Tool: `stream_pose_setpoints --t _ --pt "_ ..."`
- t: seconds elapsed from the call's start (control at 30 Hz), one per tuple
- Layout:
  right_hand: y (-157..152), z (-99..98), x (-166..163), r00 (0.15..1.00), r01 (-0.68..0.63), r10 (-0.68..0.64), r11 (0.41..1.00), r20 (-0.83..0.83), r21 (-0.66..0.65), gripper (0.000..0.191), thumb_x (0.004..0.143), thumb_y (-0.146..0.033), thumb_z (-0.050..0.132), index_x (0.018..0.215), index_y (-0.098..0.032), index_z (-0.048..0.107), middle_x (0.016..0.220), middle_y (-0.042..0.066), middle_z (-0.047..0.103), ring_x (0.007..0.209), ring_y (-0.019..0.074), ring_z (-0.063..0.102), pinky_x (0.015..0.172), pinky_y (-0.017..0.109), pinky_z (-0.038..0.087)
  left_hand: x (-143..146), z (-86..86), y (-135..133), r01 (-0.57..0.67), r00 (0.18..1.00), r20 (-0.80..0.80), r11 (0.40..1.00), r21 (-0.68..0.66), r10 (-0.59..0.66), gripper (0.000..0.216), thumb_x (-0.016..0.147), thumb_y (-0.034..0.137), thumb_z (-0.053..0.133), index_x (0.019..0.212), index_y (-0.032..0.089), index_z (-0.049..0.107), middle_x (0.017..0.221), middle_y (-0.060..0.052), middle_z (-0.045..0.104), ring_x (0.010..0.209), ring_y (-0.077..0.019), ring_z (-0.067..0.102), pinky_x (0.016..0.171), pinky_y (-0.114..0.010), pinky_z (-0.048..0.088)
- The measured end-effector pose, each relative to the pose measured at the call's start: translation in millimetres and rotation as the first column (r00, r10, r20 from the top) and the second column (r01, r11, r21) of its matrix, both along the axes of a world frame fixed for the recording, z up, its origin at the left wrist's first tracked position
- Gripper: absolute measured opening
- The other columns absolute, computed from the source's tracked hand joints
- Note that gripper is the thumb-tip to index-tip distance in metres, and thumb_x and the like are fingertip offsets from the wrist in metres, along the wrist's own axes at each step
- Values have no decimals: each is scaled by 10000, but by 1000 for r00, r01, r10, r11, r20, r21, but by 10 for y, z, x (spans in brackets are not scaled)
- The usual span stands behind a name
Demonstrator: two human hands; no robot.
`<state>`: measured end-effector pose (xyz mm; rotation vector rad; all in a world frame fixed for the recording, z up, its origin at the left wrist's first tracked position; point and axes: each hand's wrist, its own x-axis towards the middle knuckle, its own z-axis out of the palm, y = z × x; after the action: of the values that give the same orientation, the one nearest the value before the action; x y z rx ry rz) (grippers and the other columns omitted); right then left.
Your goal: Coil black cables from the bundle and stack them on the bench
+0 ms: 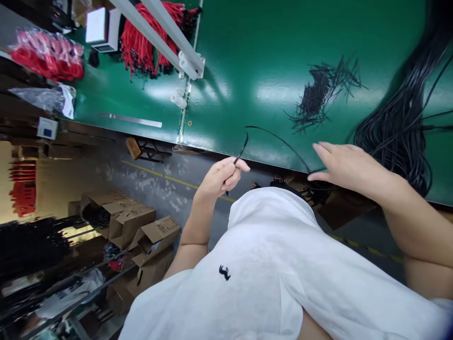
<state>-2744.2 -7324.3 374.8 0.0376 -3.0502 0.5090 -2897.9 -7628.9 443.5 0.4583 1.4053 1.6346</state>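
A thin black cable [274,131] arcs over the front edge of the green table between my hands. Its left part is pinched in my left hand [222,177], with the thumb and curled fingers closed on it. My right hand [348,165] has its thumb and fingers stretched apart, and the cable passes by the thumb tip. Whether it touches the palm is hidden. Beside my right hand lies a thick bundle of black cables [396,127]. Farther back on the table is a loose pile of short black strips [316,94].
Red cables with black ends [152,42], a white box [97,29] and bagged red cables [47,56] are at the left. White posts [166,33] rise from the table seam. A metal ruler [136,120] lies near the edge. Cardboard boxes [155,236] stand on the floor.
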Motion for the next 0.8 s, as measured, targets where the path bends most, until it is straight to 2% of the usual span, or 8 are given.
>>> stream_pose_setpoints --t 0.1,0.2,0.27,0.33,0.47,0.53,0.63,0.8 --pt "-498 343 -485 989 -24 -4 982 -148 -188 787 913 -615 510 1534 -160 348 1461 214 479 1338 386 467 1024 550 419 160 159 -122 164 986 20 986 -42 -163 423 877 560 649 941 147 711 417 87 333 313 -31 202 332 -181 184" --pt "-1035 338 -876 977 -204 156 880 -145 -430 503 991 -502 392 1402 -235 504 1240 131 643 1214 292 570 1008 481 445 198 263 -277 153 988 34 988 -29 -152 463 855 605 647 898 150 716 376 95 295 282 -41 182 299 -200 161" --pt "-1201 85 -920 957 -241 289 762 -18 -601 432 1019 -468 311 1218 -219 601 1023 89 702 958 224 657 866 382 508 88 309 -488 -95 995 -12 995 37 96 446 858 613 636 885 173 708 381 118 210 280 -39 116 280 -204 118" --pt "-1173 -247 -782 957 -143 277 717 91 -682 420 1021 -460 299 1102 -200 618 968 79 713 842 194 669 769 327 517 -94 309 -757 -415 902 -67 900 132 426 395 905 587 588 930 208 697 427 122 145 301 -40 68 281 -201 79" --pt "-919 -554 -324 976 -57 148 878 157 -476 349 1009 -387 335 1045 -219 639 1041 88 732 901 225 691 727 319 495 -303 62 -1054 -670 716 -138 729 142 685 301 952 493 566 1042 233 687 500 107 275 336 -26 203 318 -173 134" --pt "-920 -394 -198 928 -239 314 915 201 -325 341 1007 -379 353 1005 -230 661 951 71 736 798 210 679 630 289 436 -217 -161 -920 -592 787 -197 805 25 585 314 894 473 658 1048 202 693 564 82 479 403 -24 393 378 -151 276" --pt "-1084 50 -250 867 -439 472 875 159 -202 386 1021 -409 352 933 -215 674 868 63 715 737 176 641 558 263 323 73 -469 -506 -213 951 -250 971 -109 181 398 822 503 736 1006 152 709 796 -44 709 718 -123 664 670 -222 511" --pt "-1112 432 -564 962 -250 263 956 71 -156 381 980 -473 461 809 -191 652 832 50 698 730 162 604 550 269 260 367 -627 -189 183 982 -49 983 -25 -184 483 900 583 601 980 115 693 820 -93 733 709 -157 697 728 -293 531"
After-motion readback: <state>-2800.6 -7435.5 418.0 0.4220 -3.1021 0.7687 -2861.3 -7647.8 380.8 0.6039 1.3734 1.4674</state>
